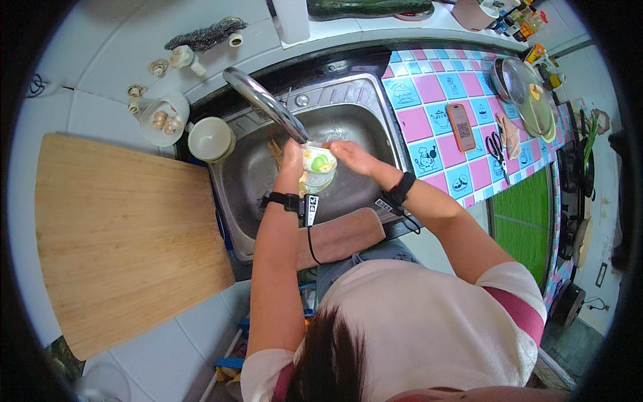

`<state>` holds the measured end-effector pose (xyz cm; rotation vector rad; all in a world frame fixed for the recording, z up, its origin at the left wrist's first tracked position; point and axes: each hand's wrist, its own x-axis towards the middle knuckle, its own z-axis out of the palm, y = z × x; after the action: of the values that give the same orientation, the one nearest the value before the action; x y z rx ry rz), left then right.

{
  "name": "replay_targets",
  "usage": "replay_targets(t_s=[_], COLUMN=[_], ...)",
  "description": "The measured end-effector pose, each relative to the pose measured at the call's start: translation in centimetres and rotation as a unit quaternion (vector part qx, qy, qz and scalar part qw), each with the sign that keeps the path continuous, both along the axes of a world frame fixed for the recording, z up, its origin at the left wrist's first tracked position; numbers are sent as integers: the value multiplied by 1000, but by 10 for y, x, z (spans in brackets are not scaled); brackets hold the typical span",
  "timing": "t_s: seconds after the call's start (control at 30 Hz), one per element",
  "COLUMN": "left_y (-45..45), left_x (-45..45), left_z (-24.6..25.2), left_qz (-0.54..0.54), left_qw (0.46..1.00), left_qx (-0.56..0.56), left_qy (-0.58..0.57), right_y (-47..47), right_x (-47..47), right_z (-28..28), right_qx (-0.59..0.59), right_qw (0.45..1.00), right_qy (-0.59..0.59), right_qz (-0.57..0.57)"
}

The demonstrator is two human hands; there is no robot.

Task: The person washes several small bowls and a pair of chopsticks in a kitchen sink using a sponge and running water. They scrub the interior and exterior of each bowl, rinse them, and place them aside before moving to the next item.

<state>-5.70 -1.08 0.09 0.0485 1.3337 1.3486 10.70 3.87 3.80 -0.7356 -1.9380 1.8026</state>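
Observation:
Under the spout of the chrome faucet (263, 103), both of my hands hold a white bowl (320, 160) with a green fruit print. My left hand (293, 158) grips its left side, and my right hand (351, 155) has its right rim. Below the bowl, in the stainless steel sink (356, 186), lies another dish (319, 183), partly hidden. Wooden chopsticks (275, 151) lie in the sink, partly behind my left hand. Around each wrist is a black strap with a small tagged device and a cable.
Stacked white cups (210, 139) and a bowl of garlic (165, 120) stand left of the sink, beside a large wooden board (125, 241). On the checkered counter at right lie a phone (460, 127), black scissors (496, 151) and a cloth (509, 135). A folded towel (346, 236) covers the sink's front edge.

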Motion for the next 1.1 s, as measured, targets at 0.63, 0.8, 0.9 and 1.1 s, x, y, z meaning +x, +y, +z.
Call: replay_targets(t_s=[0.63,0.8,0.9,1.1], left_y=[18,-21,-33,-24], left_x=[25,37,35,30], left_z=[55,65,57,26], left_qz=[-322,-221,-162,84], left_qw=[563,435,577,877], left_qx=[-46,182,137,118], left_qy=[759,853,789,459], right_y=[-10,3,4,-3], right_x=[-35,-32,-29,-18], right_z=[31,9,-1,4], right_qx=[-514,-620,-671,-680], right_qw=[834,706,642,669], right_qy=[107,199,233,201], right_qz=[-173,-278,-289,-223])
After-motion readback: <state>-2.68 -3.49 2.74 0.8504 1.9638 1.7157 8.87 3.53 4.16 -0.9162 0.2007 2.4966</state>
